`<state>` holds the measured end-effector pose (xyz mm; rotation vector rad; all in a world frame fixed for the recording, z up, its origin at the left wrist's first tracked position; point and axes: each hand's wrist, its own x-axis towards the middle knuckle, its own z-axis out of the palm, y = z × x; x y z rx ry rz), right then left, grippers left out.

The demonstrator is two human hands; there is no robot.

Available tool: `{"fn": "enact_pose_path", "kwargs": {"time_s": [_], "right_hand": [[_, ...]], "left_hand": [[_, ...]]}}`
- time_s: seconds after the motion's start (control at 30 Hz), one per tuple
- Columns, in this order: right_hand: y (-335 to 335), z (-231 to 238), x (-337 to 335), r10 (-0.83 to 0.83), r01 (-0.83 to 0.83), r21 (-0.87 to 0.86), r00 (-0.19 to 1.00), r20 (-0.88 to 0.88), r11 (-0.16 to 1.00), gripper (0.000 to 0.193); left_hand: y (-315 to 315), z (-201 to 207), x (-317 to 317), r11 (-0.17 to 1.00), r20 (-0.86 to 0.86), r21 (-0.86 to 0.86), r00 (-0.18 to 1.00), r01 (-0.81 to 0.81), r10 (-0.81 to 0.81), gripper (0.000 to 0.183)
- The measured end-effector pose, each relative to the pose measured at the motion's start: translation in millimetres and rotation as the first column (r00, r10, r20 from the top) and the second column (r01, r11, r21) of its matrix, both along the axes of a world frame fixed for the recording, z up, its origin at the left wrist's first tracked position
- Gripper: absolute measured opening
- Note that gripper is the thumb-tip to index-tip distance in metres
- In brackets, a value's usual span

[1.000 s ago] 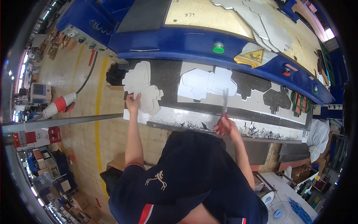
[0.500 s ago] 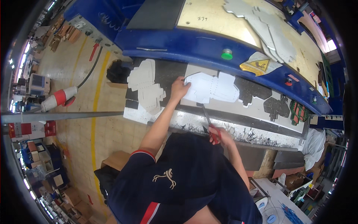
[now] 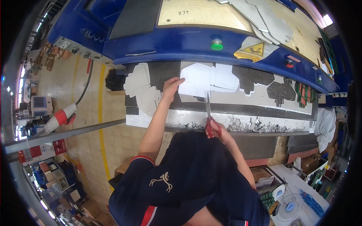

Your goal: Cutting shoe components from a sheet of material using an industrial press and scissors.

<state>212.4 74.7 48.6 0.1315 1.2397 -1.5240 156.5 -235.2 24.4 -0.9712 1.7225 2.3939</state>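
My left hand (image 3: 172, 87) pinches the left edge of a white die-cut card sheet (image 3: 201, 81), which has dashed fold lines and slits. Red-handled scissors (image 3: 208, 109) are gripped in my right hand (image 3: 218, 130), their blades pointing away from me. The blade tips meet the sheet's near edge; whether they have cut into it I cannot tell. Left of my left hand lie grey-white die-cut pieces (image 3: 141, 86) on the bench. Dark die-cut shapes (image 3: 256, 81) rest to the right of the sheet.
Beyond the bench runs a blue machine frame (image 3: 169, 44) with a green button (image 3: 217, 45) and a yellow warning label (image 3: 253, 51). More grey cut pieces (image 3: 260, 22) lie on its wooden board (image 3: 203, 15). A metal rail (image 3: 68, 135) juts out at left.
My right hand has brought the scissors up to the sheet's near edge, blades now more upright. The view has shifted slightly. My left hand keeps its hold on the sheet.
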Motion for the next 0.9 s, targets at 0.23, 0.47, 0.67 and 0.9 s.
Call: {"fn": "enact_pose_path", "kwargs": {"time_s": [0.23,0.47,0.67,0.9], "right_hand": [[-30,1,12,-0.075,0.076,-0.1,0.997,0.017,0.992,0.055],[-59,-3,-3,-0.087,0.09,-0.034,0.993,0.079,0.995,0.052],[-71,-15,-6,-0.177,0.171,-0.069,0.98,-0.094,0.983,0.053],[-82,-2,4,-0.28,0.279,-0.096,0.96,0.001,0.956,0.056]], "left_hand": [[17,20,-6,0.97,0.001,-0.242,1.0,0.022,-0.022,0.017],[33,15,1,0.992,-0.092,-0.018,0.988,-0.123,0.121,0.019],[47,17,16,0.764,-0.028,0.533,0.895,-0.364,0.445,0.033],[93,0,39,0.829,0.061,0.461,0.943,-0.317,0.327,0.032]]}}
